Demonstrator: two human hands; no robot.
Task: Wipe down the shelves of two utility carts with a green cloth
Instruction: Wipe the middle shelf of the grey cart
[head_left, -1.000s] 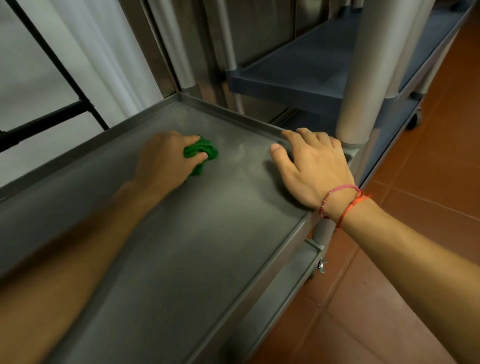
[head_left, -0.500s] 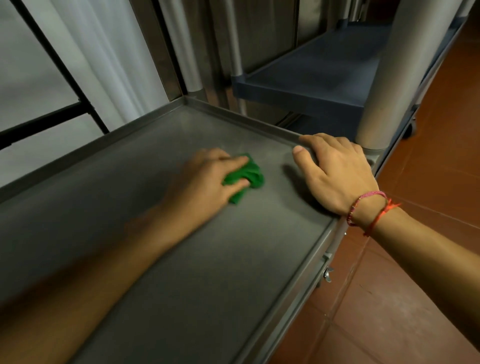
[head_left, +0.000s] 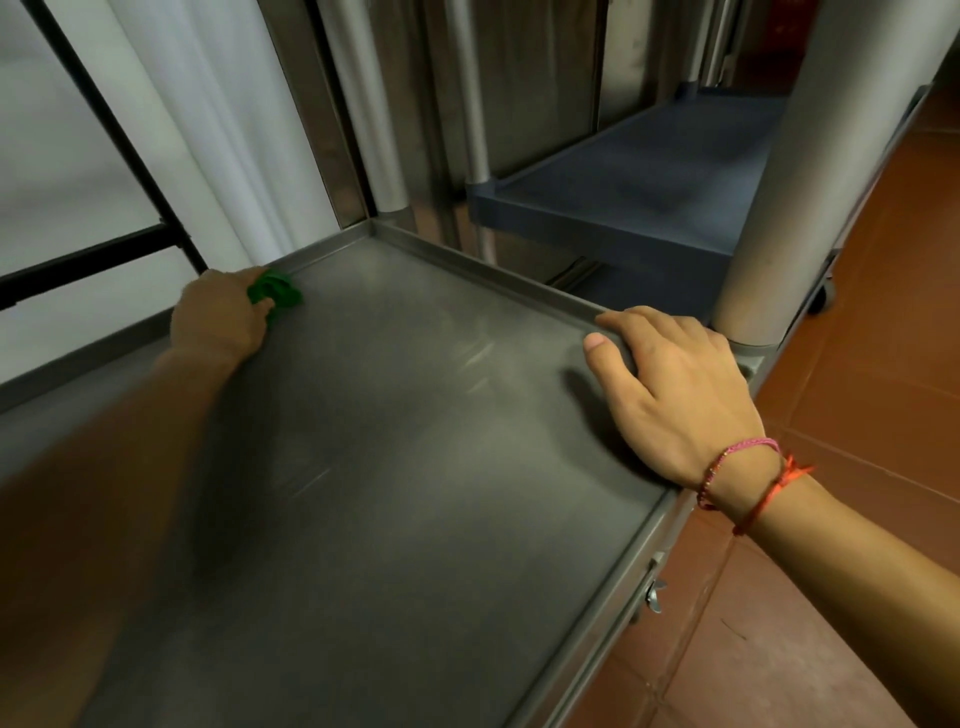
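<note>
A grey metal cart shelf fills the middle of the view. My left hand grips a bunched green cloth and presses it on the shelf near the far left rim, close to the back corner. My right hand rests on the shelf's far right corner, fingers over the raised rim beside a thick grey post. Pink and orange bracelets circle that wrist. A second cart's dark blue shelf stands just beyond.
White curtains and a black metal frame lie to the left of the cart. Steel uprights and panels stand behind the back corner. Red floor tiles run along the right side. A wing nut sticks out under the shelf's right edge.
My left hand has slid the green cloth from the shelf's middle, near my right hand, back to the far left rim. My right hand stays on the corner.
</note>
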